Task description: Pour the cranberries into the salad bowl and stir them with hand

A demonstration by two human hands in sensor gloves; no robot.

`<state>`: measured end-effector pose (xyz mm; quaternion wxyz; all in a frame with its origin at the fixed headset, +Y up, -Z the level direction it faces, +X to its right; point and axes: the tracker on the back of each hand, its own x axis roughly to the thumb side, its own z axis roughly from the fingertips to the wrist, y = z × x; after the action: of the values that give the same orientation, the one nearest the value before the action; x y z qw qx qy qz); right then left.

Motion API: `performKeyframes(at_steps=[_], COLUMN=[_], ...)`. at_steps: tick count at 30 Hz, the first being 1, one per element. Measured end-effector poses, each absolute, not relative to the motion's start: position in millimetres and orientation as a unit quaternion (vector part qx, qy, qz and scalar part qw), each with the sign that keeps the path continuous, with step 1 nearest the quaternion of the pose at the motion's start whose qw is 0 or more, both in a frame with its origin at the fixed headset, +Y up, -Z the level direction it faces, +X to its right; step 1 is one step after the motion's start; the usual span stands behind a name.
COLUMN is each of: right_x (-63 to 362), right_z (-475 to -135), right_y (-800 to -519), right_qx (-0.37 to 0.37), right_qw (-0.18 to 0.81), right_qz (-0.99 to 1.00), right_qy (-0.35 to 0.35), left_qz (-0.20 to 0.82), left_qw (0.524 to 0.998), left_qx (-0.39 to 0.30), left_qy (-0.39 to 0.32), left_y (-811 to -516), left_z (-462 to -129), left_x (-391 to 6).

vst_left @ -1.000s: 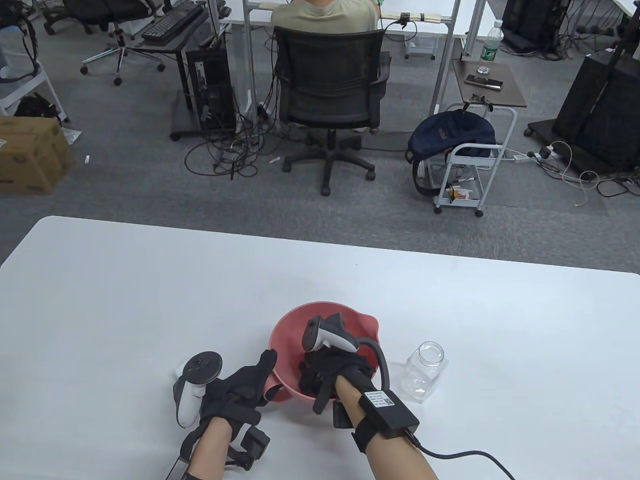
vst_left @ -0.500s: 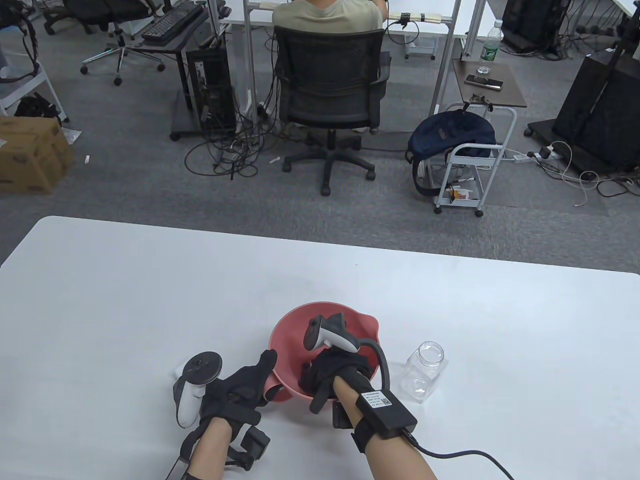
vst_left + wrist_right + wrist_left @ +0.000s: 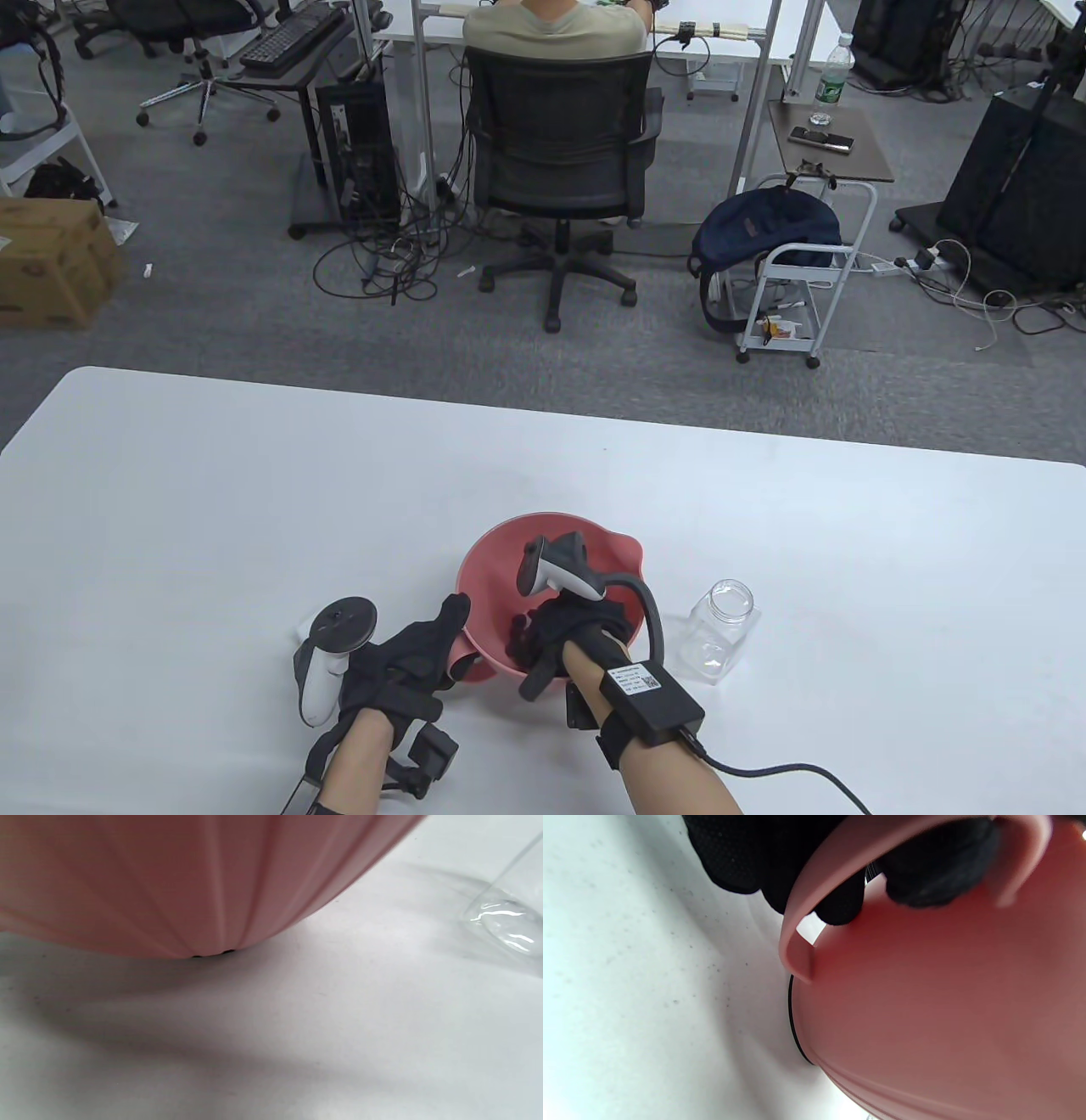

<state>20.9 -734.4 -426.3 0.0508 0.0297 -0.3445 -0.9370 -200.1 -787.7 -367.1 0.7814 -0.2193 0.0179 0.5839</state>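
We judge the pouring finished and the stirring under way: the clear glass jar stands empty on the table, and dark cranberries lie in the bowl, so what is left is to mix them and draw the hand out

On the left, our left hand in its black sensor glove steadies the round pink plastic salad bowl at its near-left rim. In the left wrist view its fingers curl round the bowl's looped pink handle, with another fingertip on the far side of the loop, so this hand grips the handle. The bowl sits on the white table, its base resting flat as far as the right wrist view shows

In the middle, our right hand reaches down inside the bowl from the near side. A small dark red heap of cranberries shows just left of the glove, touching or nearly touching it; most of the fruit is hidden under the hand. The fingers themselves are out of sight below the rim and the tracker, so we cannot tell whether they are spread, curled or holding any berries

On the right, the clear glass jar stands upright with its mouth open, just beside the bowl and apart from both hands
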Motion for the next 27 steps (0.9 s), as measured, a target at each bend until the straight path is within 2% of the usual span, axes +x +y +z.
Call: performKeyframes(at_steps=[10,27], right_x=[19.3,18.9], right_z=[-428.0,-428.6], right_y=[-738.4,-740.5], right_qx=[-0.012,-0.031], right_qw=[0.023,0.013], right_qz=[-0.933,-0.927], right_qy=[-0.359,-0.373], left_qz=[0.585,0.586], left_qw=[0.780,0.778], left_qx=[-0.221,-0.226], left_qy=[0.018,0.015], left_y=[-788.0,-788.1], left_z=[-367.0,-366.9], left_x=[-200.1,-200.1])
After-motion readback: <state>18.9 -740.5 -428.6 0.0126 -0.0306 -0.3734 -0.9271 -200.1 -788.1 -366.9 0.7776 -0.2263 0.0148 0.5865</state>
